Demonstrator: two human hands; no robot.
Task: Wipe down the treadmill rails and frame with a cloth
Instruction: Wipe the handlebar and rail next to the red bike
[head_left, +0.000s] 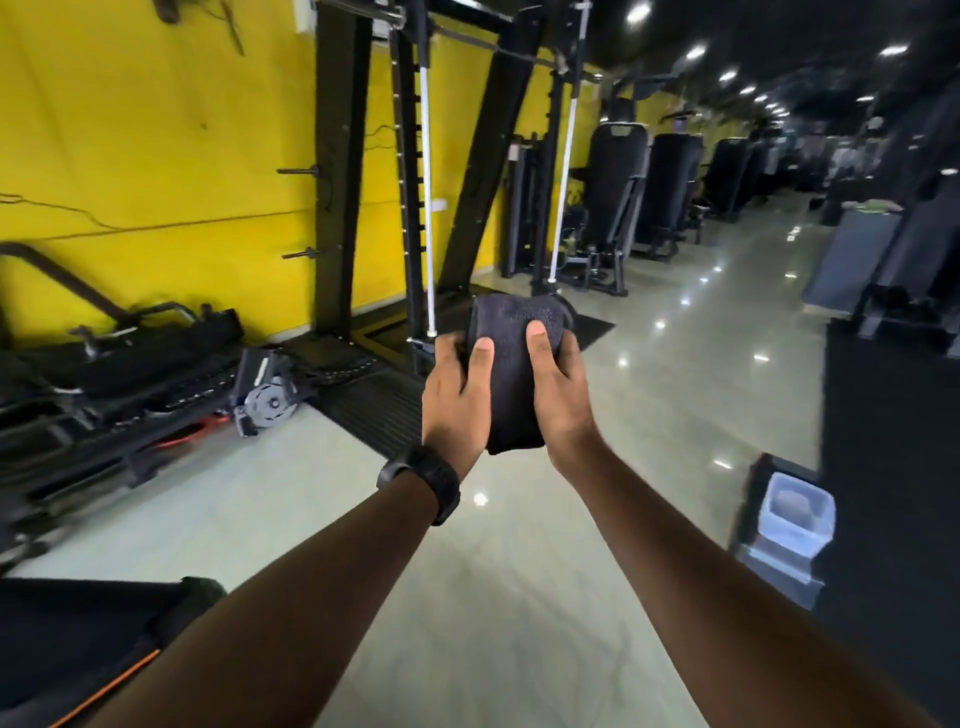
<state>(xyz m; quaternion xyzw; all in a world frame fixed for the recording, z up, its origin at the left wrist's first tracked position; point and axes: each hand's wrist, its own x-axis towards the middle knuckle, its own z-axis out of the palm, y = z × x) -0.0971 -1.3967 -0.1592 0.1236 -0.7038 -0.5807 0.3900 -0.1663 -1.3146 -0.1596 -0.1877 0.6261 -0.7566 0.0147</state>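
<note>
A folded dark grey cloth (511, 364) is held out in front of me over the floor, gripped from both sides. My left hand (457, 395), with a black watch on its wrist, holds the cloth's left edge with the thumb on top. My right hand (558, 389) holds its right edge the same way. A black treadmill deck (78, 639) with an orange stripe fills the bottom left corner, well below and left of the hands. Neither hand touches it.
A dismantled black machine (119, 379) lies on the floor at the left by the yellow wall. A black rack frame (343, 171) stands ahead. Weight machines (618, 192) line the aisle. A small bin (792, 514) sits at the right on the glossy floor.
</note>
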